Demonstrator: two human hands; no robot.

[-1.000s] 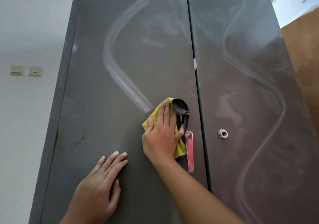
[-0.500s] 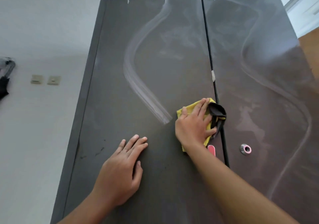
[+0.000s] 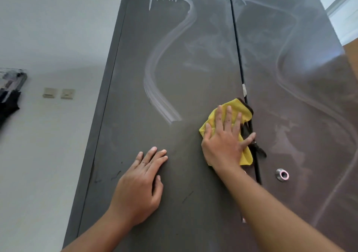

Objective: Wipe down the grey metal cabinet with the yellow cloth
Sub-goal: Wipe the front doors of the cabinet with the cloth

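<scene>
Right grip [image 3: 222,147] flat on crumpled cloth [image 3: 237,106] (streaky metal cabinet [image 3: 193,203])

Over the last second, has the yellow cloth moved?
Yes. The yellow cloth, pressed by the right hand, has slid up the grey metal cabinet, away from the round silver lock.

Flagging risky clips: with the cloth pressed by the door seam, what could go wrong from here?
The yellow cloth under the right hand overlaps the door seam and the dark handle; it may snag there. The left hand rests bare on the grey metal cabinet and may leave prints. The white streak above could be missed.
</scene>
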